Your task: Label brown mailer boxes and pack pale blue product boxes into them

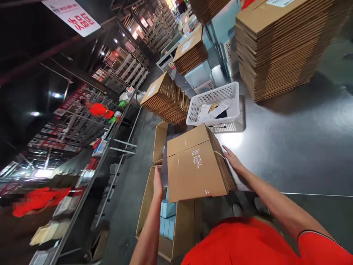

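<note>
- Dim hall, small ceiling lamps glowing at left
- Bright white glare on the metal desk (pixel 298 147)
- Dark upper left
- Edges stretched, tilted and smeared
- Distant shelves soft

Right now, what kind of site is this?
Likely a packing warehouse: flattened cartons stacked on a metal bench, an open box holding blue boxes, and long racks behind.

Four stacks of flattened cartons (pixel 278 59) (pixel 190 51) (pixel 165 99) (pixel 206 9) and one white basket (pixel 193 110) show on the surface (pixel 298 147). Two hands (pixel 157 186) (pixel 233 160) flank one carton bundle (pixel 190 167); two open boxes (pixel 184 235) (pixel 160 143) show at the near left.
</note>
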The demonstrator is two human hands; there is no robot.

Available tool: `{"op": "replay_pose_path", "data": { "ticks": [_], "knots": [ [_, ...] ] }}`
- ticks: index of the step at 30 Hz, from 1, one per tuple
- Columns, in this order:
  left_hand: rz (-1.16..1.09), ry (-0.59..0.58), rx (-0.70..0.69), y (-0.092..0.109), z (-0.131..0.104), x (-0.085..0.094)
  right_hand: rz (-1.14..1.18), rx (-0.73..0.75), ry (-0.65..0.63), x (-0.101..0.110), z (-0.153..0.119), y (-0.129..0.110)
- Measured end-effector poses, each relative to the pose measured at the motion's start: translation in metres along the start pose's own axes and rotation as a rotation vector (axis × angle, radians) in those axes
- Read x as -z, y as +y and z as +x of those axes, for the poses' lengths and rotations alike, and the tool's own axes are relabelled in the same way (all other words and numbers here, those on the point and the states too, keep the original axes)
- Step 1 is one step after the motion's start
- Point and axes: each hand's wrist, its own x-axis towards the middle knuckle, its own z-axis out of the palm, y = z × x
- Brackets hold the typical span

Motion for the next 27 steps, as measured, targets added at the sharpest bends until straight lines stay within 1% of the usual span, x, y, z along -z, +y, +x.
{"op": "replay_pose_path", "data": {
  "ticks": [1,2,3,4,5,6,8,9,10,12,14,17,22,25,27],
  "knots": [
    [0.065,0.02,-0.108,0.021,0.002,-0.008,-0.013,0.026,-0.025,0.0,0.006,0.001],
    [0.163,0.018,-0.237,0.04,0.001,-0.021,-0.027,0.048,-0.046,0.0,0.01,0.002],
    [0.31,-0.026,-0.382,0.056,-0.004,-0.039,-0.042,0.064,-0.062,0.0,0.012,0.003],
    [0.477,-0.093,-0.529,0.068,-0.012,-0.061,-0.058,0.076,-0.074,0.001,0.012,0.004],
    [0.621,-0.155,-0.642,0.078,-0.02,-0.084,-0.073,0.084,-0.088,0.003,0.011,0.005],
    [0.75,-0.227,-0.711,0.086,-0.029,-0.108,-0.088,0.089,-0.104,0.005,0.01,0.006],
    [0.926,-0.322,-0.754,0.095,-0.044,-0.147,-0.11,0.097,-0.137,0.01,0.007,0.007],
    [0.982,-0.346,-0.74,0.097,-0.048,-0.161,-0.118,0.1,-0.152,0.012,0.006,0.007],
    [1.017,-0.356,-0.716,0.098,-0.051,-0.171,-0.12,0.102,-0.166,0.014,0.006,0.007],
    [1.048,-0.364,-0.664,0.098,-0.051,-0.179,-0.132,0.116,-0.203,0.017,0.004,0.006],
    [1.056,-0.377,-0.639,0.096,-0.048,-0.178,-0.151,0.131,-0.251,0.02,0.004,0.005],
    [1.07,-0.39,-0.642,0.094,-0.045,-0.174,-0.188,0.153,-0.333,0.023,0.005,0.002],
    [1.091,-0.386,-0.646,0.093,-0.048,-0.175,-0.271,0.232,-0.511,0.032,0.017,-0.009],
    [1.101,-0.39,-0.643,0.094,-0.049,-0.175,-0.273,0.229,-0.576,0.038,0.022,-0.015],
    [1.106,-0.39,-0.637,0.095,-0.049,-0.175,-0.289,0.247,-0.577,0.039,0.023,-0.016]
  ]
}}
